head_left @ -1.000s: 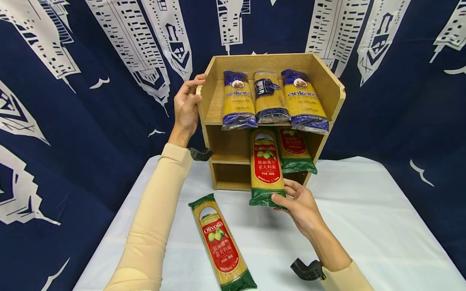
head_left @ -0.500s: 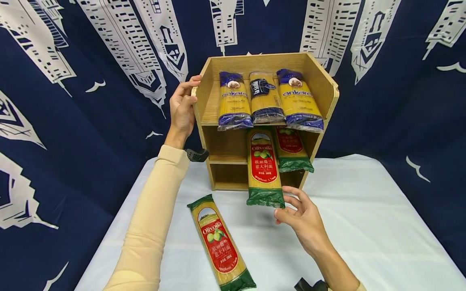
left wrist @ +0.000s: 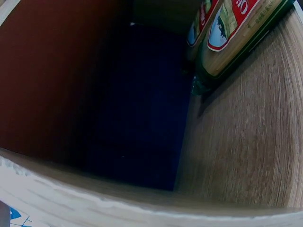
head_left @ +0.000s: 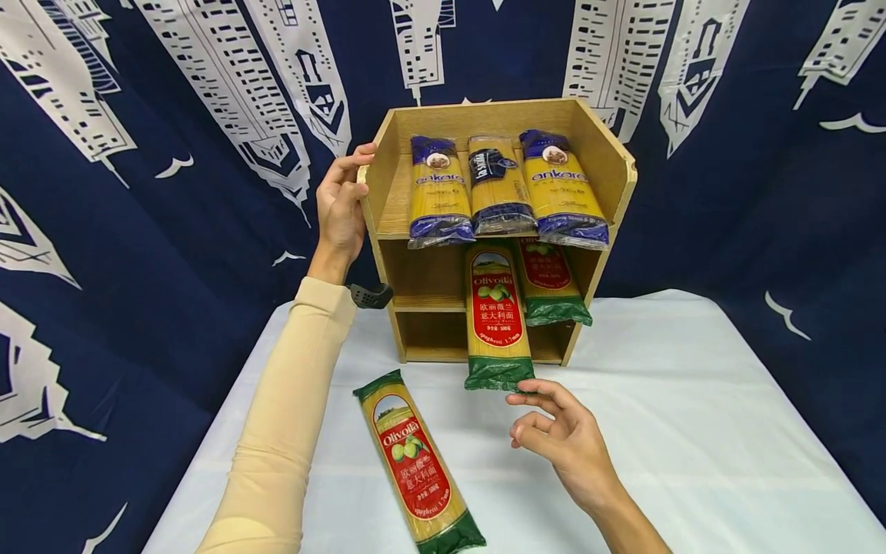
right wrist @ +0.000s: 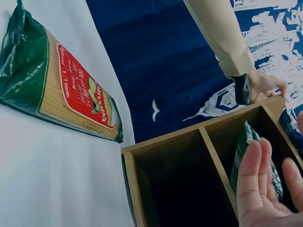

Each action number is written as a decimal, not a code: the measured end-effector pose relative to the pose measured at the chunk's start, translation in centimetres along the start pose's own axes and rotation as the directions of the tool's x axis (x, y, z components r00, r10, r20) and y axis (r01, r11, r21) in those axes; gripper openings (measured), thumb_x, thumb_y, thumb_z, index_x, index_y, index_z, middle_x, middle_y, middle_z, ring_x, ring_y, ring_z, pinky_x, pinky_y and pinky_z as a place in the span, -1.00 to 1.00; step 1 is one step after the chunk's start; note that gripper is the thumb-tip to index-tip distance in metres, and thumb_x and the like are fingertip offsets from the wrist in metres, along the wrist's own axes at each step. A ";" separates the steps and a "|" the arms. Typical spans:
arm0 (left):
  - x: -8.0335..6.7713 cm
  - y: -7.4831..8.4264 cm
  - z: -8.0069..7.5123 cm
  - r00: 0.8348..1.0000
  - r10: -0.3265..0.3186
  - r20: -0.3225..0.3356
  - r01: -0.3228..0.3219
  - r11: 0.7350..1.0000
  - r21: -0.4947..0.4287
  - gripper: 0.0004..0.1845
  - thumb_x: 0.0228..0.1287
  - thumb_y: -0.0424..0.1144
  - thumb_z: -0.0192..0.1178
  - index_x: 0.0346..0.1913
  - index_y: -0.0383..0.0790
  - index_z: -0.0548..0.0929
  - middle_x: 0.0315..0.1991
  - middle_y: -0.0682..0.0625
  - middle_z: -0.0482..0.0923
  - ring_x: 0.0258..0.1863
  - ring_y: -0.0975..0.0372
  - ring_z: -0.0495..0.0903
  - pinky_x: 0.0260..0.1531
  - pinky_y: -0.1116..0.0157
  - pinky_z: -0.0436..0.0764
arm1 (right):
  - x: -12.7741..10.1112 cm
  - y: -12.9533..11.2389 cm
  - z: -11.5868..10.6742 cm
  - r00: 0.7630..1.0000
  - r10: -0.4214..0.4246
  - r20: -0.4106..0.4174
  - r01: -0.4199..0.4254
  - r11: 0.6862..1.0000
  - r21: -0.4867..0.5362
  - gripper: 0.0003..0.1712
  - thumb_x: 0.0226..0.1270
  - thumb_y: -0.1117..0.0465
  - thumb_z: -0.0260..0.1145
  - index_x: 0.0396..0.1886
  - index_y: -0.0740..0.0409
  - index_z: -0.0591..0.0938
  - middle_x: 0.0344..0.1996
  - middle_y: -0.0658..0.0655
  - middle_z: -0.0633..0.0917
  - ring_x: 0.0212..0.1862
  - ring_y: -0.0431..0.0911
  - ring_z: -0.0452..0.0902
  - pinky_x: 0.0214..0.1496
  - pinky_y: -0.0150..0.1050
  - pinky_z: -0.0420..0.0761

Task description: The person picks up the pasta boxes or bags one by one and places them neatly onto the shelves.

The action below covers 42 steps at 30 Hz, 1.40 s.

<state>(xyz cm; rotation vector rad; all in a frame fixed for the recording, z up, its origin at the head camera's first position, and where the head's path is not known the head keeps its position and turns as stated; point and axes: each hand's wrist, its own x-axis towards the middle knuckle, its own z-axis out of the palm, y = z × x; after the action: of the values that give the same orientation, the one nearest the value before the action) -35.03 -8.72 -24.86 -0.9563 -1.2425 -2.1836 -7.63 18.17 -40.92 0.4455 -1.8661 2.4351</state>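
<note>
A wooden shelf unit (head_left: 612, 165) stands at the back of the table. My left hand (head_left: 341, 204) holds the top edge of its left wall, fingers curled over the rim. A green-and-red Olivoila spaghetti pack (head_left: 494, 315) juts out of the middle shelf, with a second one (head_left: 550, 281) to its right. My right hand (head_left: 550, 431) hovers just below the jutting pack's green end, fingers relaxed, holding nothing. A third Olivoila pack (head_left: 413, 462) lies flat on the table, also in the right wrist view (right wrist: 61, 90). The left wrist view looks into the shelf (left wrist: 246, 142).
Three blue-and-yellow spaghetti packs (head_left: 498, 188) lean on the top shelf. The bottom compartment (head_left: 432, 332) holds nothing. A white cloth (head_left: 692, 431) covers the table. A dark blue curtain with white buildings (head_left: 138, 192) hangs behind and to both sides.
My right hand has let go of the jutting pack's green end and drawn back toward me. The pack stays in the middle shelf. My left hand has kept its hold.
</note>
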 end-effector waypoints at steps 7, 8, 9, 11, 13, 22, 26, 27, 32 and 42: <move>0.0 0.1 -0.2 1.000 0.003 0.007 -0.003 1.000 0.003 -0.66 0.01 -0.40 0.04 -0.16 -0.22 0.71 0.13 -0.17 0.60 0.33 0.01 0.43 0.31 0.22 0.36 | 0.6 0.7 0.7 0.991 0.006 0.132 -0.007 1.000 0.011 -0.48 0.30 0.55 0.27 0.26 0.53 0.42 0.13 0.39 0.59 0.03 0.12 0.68 0.07 -0.11 0.67; 0.0 0.0 -0.2 1.000 0.003 0.007 -0.003 1.000 0.003 -0.66 0.01 -0.40 0.04 -0.15 -0.22 0.71 0.13 -0.18 0.60 0.33 0.01 0.43 0.31 0.22 0.36 | 0.8 0.7 0.7 0.990 0.010 0.140 -0.012 1.000 0.012 -0.47 0.30 0.55 0.27 0.26 0.53 0.41 0.13 0.38 0.59 0.05 0.13 0.67 0.09 -0.10 0.66; 0.0 0.0 -0.2 1.000 0.003 0.008 -0.003 1.000 0.001 -0.66 0.01 -0.40 0.04 -0.15 -0.22 0.71 0.13 -0.18 0.60 0.33 0.00 0.43 0.31 0.22 0.36 | 1.0 0.8 0.8 0.989 0.013 0.145 -0.015 1.000 0.011 -0.46 0.30 0.55 0.27 0.27 0.53 0.41 0.14 0.35 0.60 0.07 0.14 0.66 0.11 -0.09 0.65; 0.0 0.0 -0.1 1.000 0.005 0.012 -0.005 1.000 -0.001 -0.66 0.01 -0.40 0.05 -0.15 -0.22 0.71 0.13 -0.19 0.59 0.33 0.00 0.43 0.31 0.22 0.36 | 1.3 0.9 0.9 0.989 0.010 0.150 -0.011 1.000 0.004 -0.45 0.31 0.55 0.26 0.28 0.54 0.39 0.15 0.35 0.59 0.10 0.15 0.64 0.12 -0.09 0.64; 0.0 0.0 -0.1 1.000 0.007 0.013 -0.007 1.000 -0.003 -0.66 0.00 -0.39 0.05 -0.15 -0.23 0.70 0.14 -0.20 0.59 0.33 0.00 0.43 0.31 0.22 0.36 | 1.7 1.1 0.9 0.988 -0.003 0.155 0.004 1.000 -0.007 -0.45 0.31 0.55 0.26 0.29 0.54 0.39 0.15 0.35 0.59 0.11 0.15 0.63 0.13 -0.10 0.64; 0.3 0.0 -0.4 1.000 0.021 0.022 -0.022 0.999 0.023 -0.66 0.02 -0.38 0.04 -0.14 -0.20 0.71 0.14 -0.20 0.59 0.34 0.00 0.43 0.35 0.19 0.33 | 3.2 1.1 0.6 0.989 -0.017 0.149 0.023 0.999 -0.042 -0.43 0.32 0.54 0.25 0.32 0.53 0.38 0.14 0.31 0.61 0.11 0.15 0.64 0.10 -0.13 0.66; 0.1 -0.1 -0.3 1.000 0.008 0.017 -0.008 1.000 0.011 -0.67 0.02 -0.39 0.06 -0.15 -0.22 0.70 0.15 -0.20 0.59 0.34 0.01 0.43 0.34 0.20 0.34 | 4.1 1.1 0.4 0.992 0.004 0.126 0.004 0.998 -0.063 -0.38 0.30 0.55 0.27 0.36 0.48 0.37 0.17 0.32 0.59 0.11 0.12 0.64 0.09 -0.13 0.66; 0.1 -0.1 -0.3 1.000 0.004 0.015 -0.004 1.000 0.007 -0.68 0.02 -0.38 0.06 -0.15 -0.22 0.70 0.15 -0.21 0.58 0.33 0.01 0.43 0.34 0.20 0.34 | 4.3 1.2 0.3 0.993 0.010 0.121 -0.002 0.998 -0.069 -0.37 0.30 0.55 0.27 0.36 0.46 0.36 0.18 0.32 0.58 0.12 0.12 0.64 0.09 -0.12 0.66; 0.1 -0.1 -0.2 1.000 0.006 0.017 -0.006 1.000 -0.005 -0.67 0.02 -0.39 0.06 -0.14 -0.23 0.70 0.15 -0.23 0.58 0.31 0.00 0.44 0.32 0.21 0.35 | 5.4 1.2 0.1 0.993 0.030 0.115 -0.019 0.995 -0.094 -0.32 0.30 0.50 0.31 0.40 0.41 0.35 0.23 0.36 0.55 0.12 0.09 0.65 0.06 -0.15 0.67; 0.1 -0.2 -0.3 1.000 0.004 0.026 -0.004 1.000 -0.010 -0.66 0.00 -0.40 0.05 -0.15 -0.22 0.70 0.15 -0.21 0.58 0.34 0.02 0.43 0.29 0.23 0.37 | 8.2 1.1 -0.8 0.993 0.030 0.115 -0.021 0.996 -0.082 -0.32 0.33 0.50 0.27 0.42 0.44 0.31 0.30 0.54 0.42 0.08 0.05 0.67 0.09 -0.12 0.66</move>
<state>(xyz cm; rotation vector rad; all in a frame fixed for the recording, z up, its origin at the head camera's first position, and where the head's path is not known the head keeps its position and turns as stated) -35.31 -8.94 -25.01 -0.9937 -1.2419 -2.1823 -15.91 17.42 -40.10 0.5738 -2.0189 2.3876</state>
